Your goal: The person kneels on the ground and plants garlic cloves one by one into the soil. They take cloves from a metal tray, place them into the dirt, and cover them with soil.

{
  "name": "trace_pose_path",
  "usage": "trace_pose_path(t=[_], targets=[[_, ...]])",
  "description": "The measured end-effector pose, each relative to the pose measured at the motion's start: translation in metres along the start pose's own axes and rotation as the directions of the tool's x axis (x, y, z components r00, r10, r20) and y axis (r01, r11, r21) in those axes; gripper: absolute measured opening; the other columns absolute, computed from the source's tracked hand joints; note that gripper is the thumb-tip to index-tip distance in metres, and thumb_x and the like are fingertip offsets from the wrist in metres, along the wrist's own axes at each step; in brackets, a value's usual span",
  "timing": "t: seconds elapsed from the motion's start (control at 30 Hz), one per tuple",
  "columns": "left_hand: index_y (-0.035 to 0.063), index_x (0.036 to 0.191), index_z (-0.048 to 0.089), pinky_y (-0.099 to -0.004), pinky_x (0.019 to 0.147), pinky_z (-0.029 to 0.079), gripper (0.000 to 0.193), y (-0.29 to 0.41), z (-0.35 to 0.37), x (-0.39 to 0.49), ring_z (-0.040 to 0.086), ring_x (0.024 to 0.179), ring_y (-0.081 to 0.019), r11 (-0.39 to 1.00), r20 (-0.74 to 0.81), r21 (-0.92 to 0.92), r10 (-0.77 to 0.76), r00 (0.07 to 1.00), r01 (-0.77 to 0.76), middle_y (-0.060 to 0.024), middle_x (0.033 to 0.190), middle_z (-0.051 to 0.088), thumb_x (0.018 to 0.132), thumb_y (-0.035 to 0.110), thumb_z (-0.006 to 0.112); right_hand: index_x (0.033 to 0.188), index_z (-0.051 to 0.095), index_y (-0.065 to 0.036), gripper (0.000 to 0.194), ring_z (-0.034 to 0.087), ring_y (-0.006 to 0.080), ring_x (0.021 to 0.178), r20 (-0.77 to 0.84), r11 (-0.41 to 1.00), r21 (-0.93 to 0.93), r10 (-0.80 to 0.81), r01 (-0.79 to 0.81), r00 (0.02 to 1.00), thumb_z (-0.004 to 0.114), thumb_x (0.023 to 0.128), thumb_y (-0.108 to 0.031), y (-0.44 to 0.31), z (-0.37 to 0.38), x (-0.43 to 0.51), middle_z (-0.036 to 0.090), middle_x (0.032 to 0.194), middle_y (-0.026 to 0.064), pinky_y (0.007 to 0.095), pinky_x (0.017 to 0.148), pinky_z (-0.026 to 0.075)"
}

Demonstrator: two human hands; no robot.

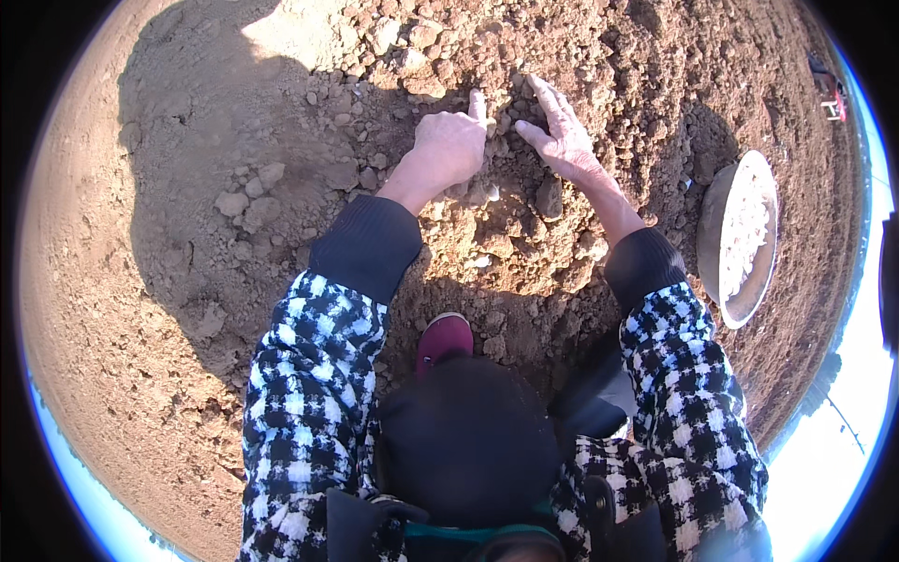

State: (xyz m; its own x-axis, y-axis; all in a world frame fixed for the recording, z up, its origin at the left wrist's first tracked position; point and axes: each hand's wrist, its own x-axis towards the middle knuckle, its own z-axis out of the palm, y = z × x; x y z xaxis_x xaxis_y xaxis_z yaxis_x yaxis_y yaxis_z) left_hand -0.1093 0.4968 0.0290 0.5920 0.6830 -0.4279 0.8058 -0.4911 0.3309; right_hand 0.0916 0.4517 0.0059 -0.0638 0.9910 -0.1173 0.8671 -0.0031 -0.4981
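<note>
My left hand rests at the loose brown soil, its index finger stretched forward and the other fingers curled under. Whether anything lies inside that curl is hidden. Just to the right, my right hand touches the clods with fingers extended and thumb apart, holding nothing visible. A small pale lump sits in the gap by the left fingertips. Nearer to me, a small white piece and another white piece lie on the soil; what they are is unclear.
On the right stands a tilted metal bowl with many small white pieces in it. Larger clods lie in shadow at left, and more clods ahead. My maroon shoe is below my hands. A red object stands far right.
</note>
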Motion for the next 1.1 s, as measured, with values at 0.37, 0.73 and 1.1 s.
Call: trace_pose_path(t=[0.37, 0.73, 1.1], targets=[[0.0122, 0.151, 0.019, -0.0532, 0.072, 0.049, 0.07, 0.034, 0.072, -0.089, 0.064, 0.077, -0.0439, 0.907, -0.091, -0.402, -0.179, 0.98, 0.128, -0.0257, 0.082, 0.066, 0.09, 0.022, 0.054, 0.145, 0.031, -0.001, 0.074, 0.034, 0.0337, 0.139, 0.289, 0.918, -0.214, -0.267, 0.334, 0.919, 0.063, 0.082, -0.023, -0.074, 0.02, -0.134, 0.04, 0.145, 0.0197, 0.058, 0.115, 0.013], [0.0088, 0.145, 0.032, -0.0292, 0.065, 0.046, 0.059, 0.062, 0.164, -0.137, 0.051, 0.066, -0.0131, 0.357, -0.156, -0.934, -0.388, 0.908, -0.008, -0.0045, 0.077, 0.052, 0.091, 0.014, 0.056, 0.145, 0.035, 0.0, 0.069, 0.035, 0.037, 0.138, -0.097, 0.984, 0.051, 0.173, -0.169, 0.98, 0.057, 0.089, -0.035, -0.015, 0.007, -0.111, 0.035, 0.148, 0.0242, 0.0438, 0.115, 0.026], [0.0041, 0.132, 0.046, -0.0216, 0.037, 0.031, 0.041, 0.057, 0.098, -0.132, 0.043, 0.047, -0.0063, -0.466, 0.087, -0.884, -0.207, 0.975, -0.02, -0.001, 0.073, 0.053, 0.105, 0.033, 0.037, 0.115, 0.063, 0.001, 0.028, 0.063, 0.0175, 0.098, -0.167, 0.827, 0.552, 0.233, -0.105, 0.958, 0.061, 0.09, -0.012, -0.054, -0.015, -0.163, 0.067, 0.105, 0.0109, 0.0304, 0.088, 0.049]])
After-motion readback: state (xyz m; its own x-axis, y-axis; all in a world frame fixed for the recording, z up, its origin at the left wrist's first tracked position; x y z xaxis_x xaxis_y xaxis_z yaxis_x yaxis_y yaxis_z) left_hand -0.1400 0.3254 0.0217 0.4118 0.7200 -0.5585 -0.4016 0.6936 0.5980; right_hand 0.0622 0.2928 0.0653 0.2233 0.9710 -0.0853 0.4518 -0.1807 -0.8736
